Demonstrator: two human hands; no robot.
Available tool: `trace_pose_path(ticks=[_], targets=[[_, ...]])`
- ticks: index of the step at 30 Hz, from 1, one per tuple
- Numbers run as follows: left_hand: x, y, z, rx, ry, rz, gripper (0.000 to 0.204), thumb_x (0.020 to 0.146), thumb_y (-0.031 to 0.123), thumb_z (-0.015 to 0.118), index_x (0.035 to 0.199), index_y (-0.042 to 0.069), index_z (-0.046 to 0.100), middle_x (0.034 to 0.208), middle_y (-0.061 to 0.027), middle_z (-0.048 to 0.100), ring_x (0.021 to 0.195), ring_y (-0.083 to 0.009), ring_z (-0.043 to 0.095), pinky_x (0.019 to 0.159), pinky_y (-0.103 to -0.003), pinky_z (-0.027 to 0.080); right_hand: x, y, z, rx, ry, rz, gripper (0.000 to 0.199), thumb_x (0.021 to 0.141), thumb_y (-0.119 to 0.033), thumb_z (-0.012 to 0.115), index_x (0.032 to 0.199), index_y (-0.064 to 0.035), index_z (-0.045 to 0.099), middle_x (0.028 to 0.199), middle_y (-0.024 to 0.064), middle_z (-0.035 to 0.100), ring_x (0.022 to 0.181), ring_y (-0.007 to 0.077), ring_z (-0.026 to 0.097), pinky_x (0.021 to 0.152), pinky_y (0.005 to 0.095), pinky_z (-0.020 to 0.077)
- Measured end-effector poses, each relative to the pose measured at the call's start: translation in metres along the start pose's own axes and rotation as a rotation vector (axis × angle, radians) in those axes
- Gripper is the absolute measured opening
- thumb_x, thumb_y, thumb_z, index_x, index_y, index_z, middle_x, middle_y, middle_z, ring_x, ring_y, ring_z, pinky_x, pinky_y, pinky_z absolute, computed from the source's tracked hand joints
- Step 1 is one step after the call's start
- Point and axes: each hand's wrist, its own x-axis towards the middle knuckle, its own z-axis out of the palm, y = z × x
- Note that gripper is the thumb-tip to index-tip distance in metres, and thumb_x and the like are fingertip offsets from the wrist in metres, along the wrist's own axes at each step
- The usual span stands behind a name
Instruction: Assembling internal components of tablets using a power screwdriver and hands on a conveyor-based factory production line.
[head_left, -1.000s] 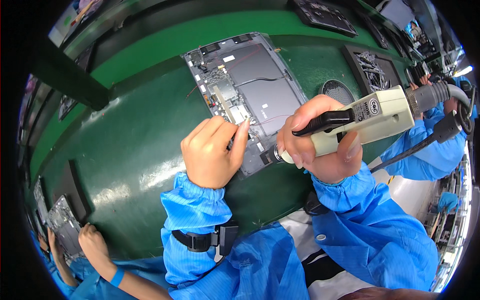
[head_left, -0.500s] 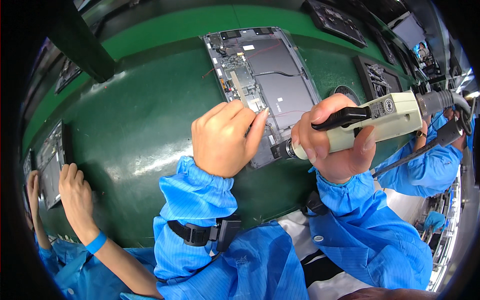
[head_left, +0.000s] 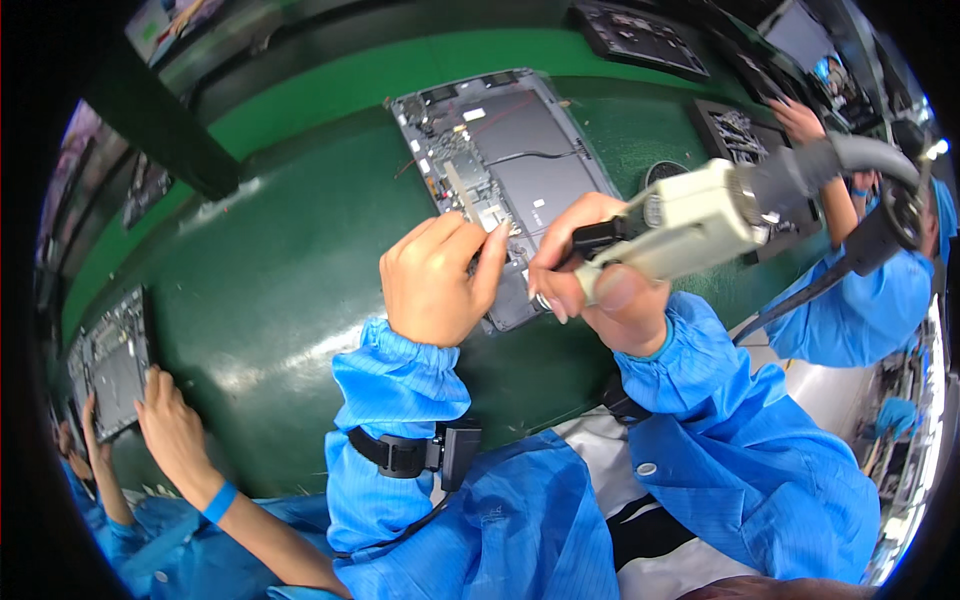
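Observation:
An opened laptop-like chassis (head_left: pixel 550 185) lies on the green bench, its circuit board, dark battery panel and thin cables exposed. My left hand (head_left: pixel 435 280) is curled over the board's near end, thumb pressed toward the index finger; whatever it pinches is hidden. Gripped in my right hand (head_left: pixel 610 290) is a cream electric screwdriver (head_left: pixel 690 230) with a black lever and a thick grey cable. The screwdriver is held nearly flat, its nose pointing left above the near edge of the chassis. Its tip is covered by my fingers, so contact cannot be seen.
A black tray (head_left: pixel 735 140) of small metal parts and a round dish (head_left: pixel 665 172) stand right of the chassis. On the left, a co-worker's hands (head_left: pixel 175 425) hold another open chassis (head_left: pixel 115 360). A second person's hand (head_left: pixel 798 122) reaches past the tray. A dark post (head_left: pixel 165 130) rises at the back left.
My right hand and the screwdriver have shifted left, closer to my left hand. The view has moved slightly. At the right, another person's hand has come into view near the tray.

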Motion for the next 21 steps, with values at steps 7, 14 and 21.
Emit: trace_pose_path(ticks=[7,14,21], targets=[[-0.005,0.000,0.004,0.028,0.054,-0.036,0.021,0.076,0.010,0.070,0.061,0.004,0.057,0.056,-0.0060,0.048,0.047,-0.0222,0.050,0.045,-0.033,0.038,-0.019,-0.019,-0.056,0.225,0.310,-0.147,0.053,0.092,-0.043,0.047,0.107,0.0074,0.050,0.055,0.0006,0.044,0.050,0.0122,0.047,0.062,0.0325,0.0472],[-0.003,-0.005,0.017,0.003,0.066,-0.134,0.010,0.079,0.008,0.068,0.075,0.003,0.061,0.062,-0.0055,0.050,0.048,-0.0154,0.047,0.044,-0.029,0.037,-0.063,-0.029,-0.154,-0.315,0.725,-0.103,0.035,0.088,-0.028,0.061,0.102,0.0042,0.056,0.076,0.0073,0.058,0.067,0.0130,0.056,0.070,0.0298,0.0487],[-0.002,-0.009,0.009,0.086,0.107,-0.406,0.022,0.082,0.014,0.065,0.098,0.002,0.056,0.063,-0.0042,0.055,0.046,-0.0136,0.047,0.046,-0.029,0.039,-0.107,-0.014,-0.123,-0.949,0.762,-0.516,0.027,0.079,-0.003,0.066,0.103,0.0040,0.057,0.099,0.0109,0.059,0.084,0.0166,0.059,0.077,0.0296,0.0472]])
